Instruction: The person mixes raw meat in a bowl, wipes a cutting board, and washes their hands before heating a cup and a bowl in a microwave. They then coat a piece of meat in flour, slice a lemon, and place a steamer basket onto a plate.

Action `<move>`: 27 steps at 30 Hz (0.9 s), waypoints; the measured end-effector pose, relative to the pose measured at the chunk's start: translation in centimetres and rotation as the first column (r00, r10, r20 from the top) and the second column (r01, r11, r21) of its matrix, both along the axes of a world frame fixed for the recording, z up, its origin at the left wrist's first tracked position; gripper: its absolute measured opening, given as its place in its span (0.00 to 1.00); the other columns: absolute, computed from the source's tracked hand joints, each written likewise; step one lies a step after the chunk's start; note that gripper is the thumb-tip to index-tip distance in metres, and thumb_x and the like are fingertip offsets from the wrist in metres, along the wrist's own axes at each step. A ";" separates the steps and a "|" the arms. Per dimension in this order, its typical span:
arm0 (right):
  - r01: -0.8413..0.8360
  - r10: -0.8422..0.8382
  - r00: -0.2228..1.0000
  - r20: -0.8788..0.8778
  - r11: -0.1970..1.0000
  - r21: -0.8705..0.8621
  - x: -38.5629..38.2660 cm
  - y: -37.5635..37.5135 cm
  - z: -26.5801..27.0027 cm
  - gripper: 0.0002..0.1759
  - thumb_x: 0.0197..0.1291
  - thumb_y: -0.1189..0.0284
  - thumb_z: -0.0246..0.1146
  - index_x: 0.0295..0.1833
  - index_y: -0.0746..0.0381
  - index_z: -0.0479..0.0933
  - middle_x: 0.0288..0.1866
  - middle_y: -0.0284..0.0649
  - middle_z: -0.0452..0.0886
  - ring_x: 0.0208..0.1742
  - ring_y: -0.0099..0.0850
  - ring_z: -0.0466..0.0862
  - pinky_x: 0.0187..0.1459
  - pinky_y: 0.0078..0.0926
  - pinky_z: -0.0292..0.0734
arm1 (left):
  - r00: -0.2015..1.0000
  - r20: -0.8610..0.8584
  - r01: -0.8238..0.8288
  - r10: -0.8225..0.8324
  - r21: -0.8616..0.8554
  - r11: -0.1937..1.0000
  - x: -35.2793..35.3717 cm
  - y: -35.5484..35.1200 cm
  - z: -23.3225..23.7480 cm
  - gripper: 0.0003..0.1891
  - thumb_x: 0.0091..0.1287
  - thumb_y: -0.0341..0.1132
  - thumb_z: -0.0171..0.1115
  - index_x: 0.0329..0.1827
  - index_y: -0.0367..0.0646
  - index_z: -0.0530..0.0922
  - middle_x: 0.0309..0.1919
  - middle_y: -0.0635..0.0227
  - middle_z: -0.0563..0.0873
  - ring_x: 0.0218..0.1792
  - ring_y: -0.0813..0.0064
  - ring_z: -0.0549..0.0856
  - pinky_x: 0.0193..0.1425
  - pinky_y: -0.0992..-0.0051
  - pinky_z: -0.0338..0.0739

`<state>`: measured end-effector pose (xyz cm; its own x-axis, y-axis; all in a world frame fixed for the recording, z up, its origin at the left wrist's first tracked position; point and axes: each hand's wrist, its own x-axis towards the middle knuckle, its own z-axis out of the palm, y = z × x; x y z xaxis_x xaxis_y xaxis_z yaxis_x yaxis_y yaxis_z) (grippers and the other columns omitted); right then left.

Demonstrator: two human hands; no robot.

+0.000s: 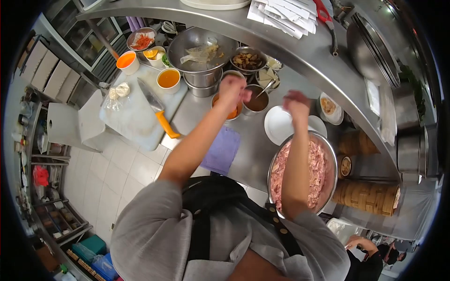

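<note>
Over the containers at the middle of the counter, my left hand is blurred, its fingers smeared. Beneath it is a bowl with orange contents, beside a metal pot of brown sauce with a spoon. My right hand, also blurred, is above the counter near the white plates. Under my right forearm stands a large metal bowl of pink minced meat. What either hand holds, if anything, cannot be made out.
A knife with an orange handle lies on the white cutting board. A purple cloth lies near the counter edge. The metal shelf arches overhead. Bamboo steamers stand right. Another person is at lower right.
</note>
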<state>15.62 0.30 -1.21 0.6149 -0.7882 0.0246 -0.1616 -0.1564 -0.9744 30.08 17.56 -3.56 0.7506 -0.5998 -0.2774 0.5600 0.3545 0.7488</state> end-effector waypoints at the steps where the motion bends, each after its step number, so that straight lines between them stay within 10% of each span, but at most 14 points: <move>1: -0.147 0.146 0.985 -0.094 0.989 -0.005 -1.4 3.4 -0.4 0.18 0.43 0.81 0.58 0.44 0.65 0.78 0.28 0.39 0.81 0.25 0.27 0.79 0.28 0.25 0.74 | 0.997 0.071 -0.032 0.030 0.038 0.999 -2.1 2.8 0.3 0.13 0.60 0.32 0.63 0.43 0.38 0.69 0.34 0.61 0.77 0.26 0.66 0.83 0.22 0.70 0.78; 3: -0.370 0.274 0.898 -0.343 0.893 -0.256 -2.3 11.9 -3.1 0.11 0.46 0.77 0.58 0.36 0.62 0.82 0.31 0.43 0.83 0.34 0.34 0.82 0.41 0.30 0.76 | 0.984 0.166 -0.088 0.067 0.125 0.988 -5.3 8.1 -0.7 0.12 0.60 0.31 0.64 0.41 0.40 0.70 0.33 0.66 0.78 0.24 0.72 0.81 0.20 0.76 0.73; 5: -0.594 0.473 0.623 -0.623 0.804 0.017 -2.2 18.9 -6.5 0.14 0.47 0.69 0.62 0.42 0.61 0.81 0.42 0.50 0.81 0.44 0.42 0.81 0.45 0.36 0.75 | 0.979 0.201 -0.090 0.040 0.247 0.965 -6.2 13.1 -2.8 0.10 0.60 0.30 0.63 0.41 0.42 0.71 0.33 0.69 0.78 0.24 0.75 0.80 0.20 0.78 0.72; 11: -0.600 0.238 0.772 -0.589 0.579 -0.552 -3.8 27.7 -16.1 0.34 0.55 0.59 0.59 0.66 0.59 0.63 0.63 0.53 0.65 0.64 0.52 0.64 0.62 0.47 0.59 | 0.828 0.393 0.203 -0.401 0.456 0.866 -2.8 23.3 -7.4 0.07 0.62 0.27 0.58 0.42 0.41 0.72 0.35 0.68 0.79 0.27 0.77 0.81 0.22 0.80 0.74; 14: -0.287 -0.137 0.892 -0.430 0.563 -0.775 -7.3 25.2 -18.0 0.28 0.56 0.61 0.56 0.62 0.61 0.68 0.61 0.54 0.67 0.63 0.52 0.65 0.61 0.50 0.60 | 0.760 0.265 0.449 -0.593 0.445 0.775 -1.5 28.4 -6.5 0.05 0.63 0.27 0.55 0.42 0.40 0.73 0.35 0.69 0.79 0.30 0.77 0.82 0.26 0.80 0.78; 16: -0.054 -0.584 0.696 -0.417 0.537 -0.842 -9.6 23.9 -18.8 0.31 0.57 0.60 0.54 0.65 0.61 0.63 0.63 0.58 0.62 0.63 0.53 0.64 0.59 0.55 0.60 | 0.789 0.097 0.532 -0.606 0.385 0.754 -1.2 30.7 -5.5 0.09 0.64 0.27 0.56 0.46 0.41 0.72 0.37 0.66 0.79 0.35 0.71 0.84 0.29 0.77 0.80; 17: -0.007 -0.725 0.465 -0.508 0.571 -0.821 -9.6 23.5 -18.1 0.32 0.58 0.60 0.54 0.66 0.61 0.61 0.65 0.56 0.60 0.63 0.52 0.62 0.57 0.58 0.60 | 0.809 0.018 0.551 -0.587 0.322 0.770 -1.1 30.1 -5.0 0.08 0.64 0.27 0.56 0.46 0.41 0.72 0.38 0.65 0.80 0.36 0.69 0.84 0.30 0.74 0.81; 20: -0.061 -0.604 0.406 -0.685 0.731 -0.680 -8.0 25.3 -16.2 0.32 0.57 0.59 0.54 0.66 0.61 0.61 0.65 0.54 0.60 0.64 0.53 0.61 0.56 0.61 0.59 | 0.837 -0.221 0.515 -0.501 0.007 0.857 -1.7 24.7 -6.7 0.11 0.64 0.30 0.58 0.46 0.42 0.69 0.39 0.63 0.77 0.37 0.62 0.84 0.33 0.67 0.81; 25: -0.163 -0.441 0.594 -0.672 0.752 -0.638 -9.7 27.7 -15.3 0.35 0.47 0.60 0.58 0.64 0.60 0.64 0.66 0.53 0.59 0.66 0.55 0.58 0.59 0.61 0.58 | 0.990 -0.029 0.140 -0.138 0.113 0.984 1.5 17.3 -7.3 0.15 0.64 0.31 0.56 0.49 0.42 0.62 0.43 0.59 0.72 0.36 0.58 0.82 0.35 0.63 0.81; 27: 0.067 -0.578 0.383 -0.720 0.795 -0.603 -8.9 27.1 -16.2 0.35 0.43 0.63 0.60 0.62 0.59 0.66 0.66 0.53 0.60 0.66 0.56 0.58 0.58 0.59 0.59 | 0.996 -0.071 -0.044 0.056 0.163 0.986 4.3 19.7 -5.2 0.14 0.63 0.30 0.57 0.47 0.42 0.61 0.41 0.59 0.71 0.34 0.60 0.82 0.32 0.64 0.81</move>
<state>6.75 27.38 -17.36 0.2055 -0.9778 0.0403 -0.9700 -0.2090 -0.1238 34.40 37.21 -8.71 0.7517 -0.5052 -0.4240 0.6015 0.2614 0.7549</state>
